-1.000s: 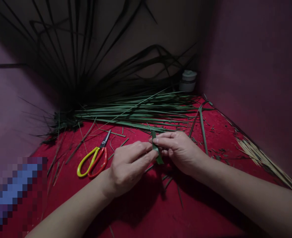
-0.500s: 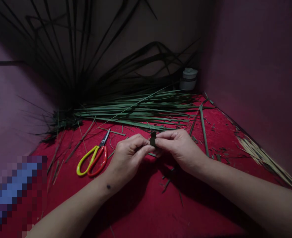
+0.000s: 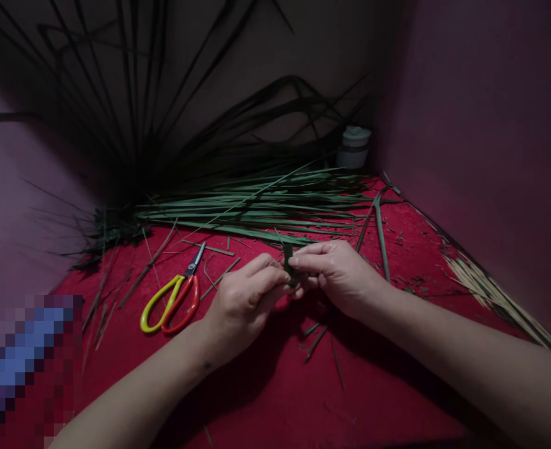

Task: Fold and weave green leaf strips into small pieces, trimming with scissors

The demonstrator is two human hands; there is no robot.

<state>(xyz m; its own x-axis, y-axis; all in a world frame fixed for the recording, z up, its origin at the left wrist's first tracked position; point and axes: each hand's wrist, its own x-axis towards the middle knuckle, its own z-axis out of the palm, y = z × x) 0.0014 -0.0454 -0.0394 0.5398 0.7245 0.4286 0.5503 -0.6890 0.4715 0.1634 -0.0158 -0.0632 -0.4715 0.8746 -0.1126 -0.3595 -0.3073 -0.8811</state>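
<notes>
Both hands meet over the middle of a red cloth (image 3: 266,399). My left hand (image 3: 245,302) and my right hand (image 3: 334,274) each pinch a short, folded green leaf strip (image 3: 288,259) between thumb and fingers, just above the cloth. Most of the strip is hidden by the fingertips. Scissors with a yellow and a red handle (image 3: 172,300) lie shut on the cloth, a hand's width left of my left hand.
A long bundle of green leaves (image 3: 257,209) lies across the back of the cloth, with dark fronds rising behind it. A white jar (image 3: 354,148) stands in the far corner. Pale dry sticks (image 3: 490,296) lie by the right wall. Leaf scraps litter the cloth.
The leaf strip, longer and hanging down a second ago, is now folded short between the fingertips. Both hands have shifted slightly away from me.
</notes>
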